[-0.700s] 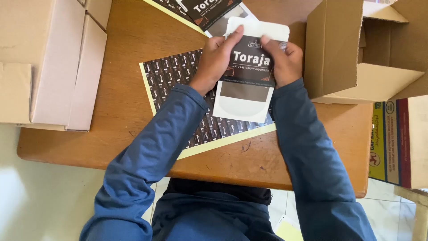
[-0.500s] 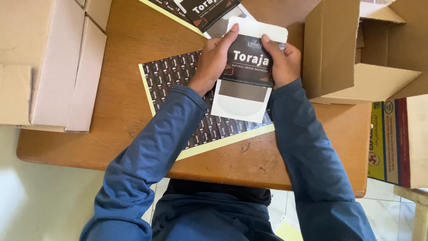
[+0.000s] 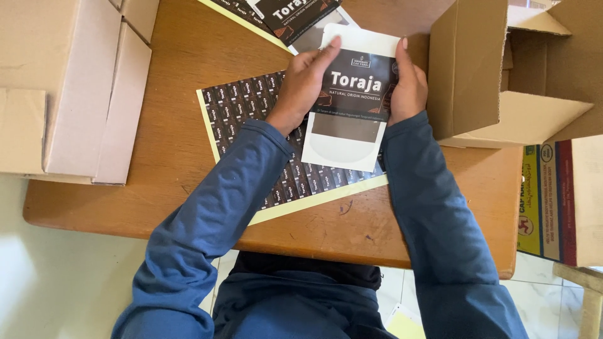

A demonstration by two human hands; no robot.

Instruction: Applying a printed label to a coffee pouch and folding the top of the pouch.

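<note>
I'm looking straight down at the table [image 3: 188,94], and both hands are on the pouch [image 3: 352,100]. My left hand [image 3: 304,85] grips its left edge, fingers laid flat along the front with one fingertip up at the top corner. My right hand [image 3: 408,85] clasps the right edge, thumb pointing up along the side. So both are closed on that white pouch with its dark label and a clear window lower down, held up just above the sticker sheet [image 3: 251,113]. The sheet lies flat on the wood, rows of small dark labels on a pale yellow backing, partly hidden under my sleeves. At the top edge there's a second pouch [image 3: 301,19] lying on another sheet, only partly in view. An open box [image 3: 483,75] stands just to the right of my right hand, flaps spread. Closed boxes [image 3: 69,88] sit stacked on the table's left side, well apart from the hands.
</note>
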